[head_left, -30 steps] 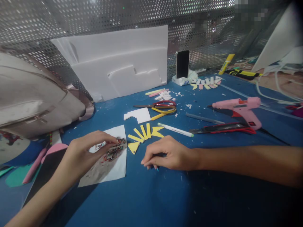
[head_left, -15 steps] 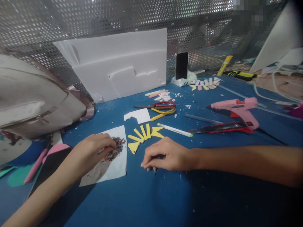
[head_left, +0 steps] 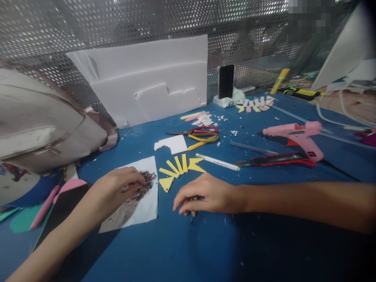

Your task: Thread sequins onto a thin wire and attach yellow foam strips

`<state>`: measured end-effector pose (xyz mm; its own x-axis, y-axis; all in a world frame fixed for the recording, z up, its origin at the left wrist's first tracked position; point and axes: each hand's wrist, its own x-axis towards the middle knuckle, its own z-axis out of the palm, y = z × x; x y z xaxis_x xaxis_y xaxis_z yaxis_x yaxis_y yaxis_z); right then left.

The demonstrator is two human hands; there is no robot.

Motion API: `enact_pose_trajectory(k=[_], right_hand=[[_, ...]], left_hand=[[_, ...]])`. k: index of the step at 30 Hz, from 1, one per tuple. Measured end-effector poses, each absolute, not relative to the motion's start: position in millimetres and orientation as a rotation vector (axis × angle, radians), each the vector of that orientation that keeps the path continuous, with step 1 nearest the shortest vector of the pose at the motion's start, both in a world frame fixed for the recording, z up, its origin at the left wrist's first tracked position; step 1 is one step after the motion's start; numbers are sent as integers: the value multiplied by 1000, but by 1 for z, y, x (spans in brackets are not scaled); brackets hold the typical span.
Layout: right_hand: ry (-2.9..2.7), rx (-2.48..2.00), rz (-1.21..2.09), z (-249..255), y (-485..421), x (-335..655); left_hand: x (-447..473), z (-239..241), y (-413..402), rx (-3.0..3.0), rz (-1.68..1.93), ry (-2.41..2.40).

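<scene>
My left hand (head_left: pixel 113 188) rests on a white sheet of paper (head_left: pixel 143 209), fingers pinched at a small pile of multicoloured bits (head_left: pixel 143 184) lying on it; what the fingertips hold is too small to make out. My right hand (head_left: pixel 205 194) lies on the blue table (head_left: pixel 188 250), fingers curled round a small dark thin item whose tip pokes out below. Just beyond both hands lie several yellow foam strips and wedges (head_left: pixel 178 167) fanned out.
Scissors (head_left: pixel 199 134), a white pen (head_left: pixel 217 161), a pink glue gun (head_left: pixel 295 135) and a red-black cutter (head_left: pixel 274 159) lie behind. White foam boards (head_left: pixel 147 78) lean on the perforated metal wall. A phone (head_left: pixel 226 81) stands upright. A beige bag (head_left: pixel 38 125) sits at left.
My left hand has closed more tightly over the coloured bits. My right hand shifted slightly toward me and its fingers curled in.
</scene>
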<state>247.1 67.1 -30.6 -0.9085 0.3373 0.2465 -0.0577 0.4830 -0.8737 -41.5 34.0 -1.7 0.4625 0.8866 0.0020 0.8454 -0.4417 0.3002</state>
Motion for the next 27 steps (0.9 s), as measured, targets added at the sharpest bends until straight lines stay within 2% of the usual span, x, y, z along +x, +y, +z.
enact_pose_trajectory(k=[27], right_hand=[[-2375, -268, 1358, -27, 67, 247]], left_hand=[[-32, -2, 30, 2304, 128, 1679]])
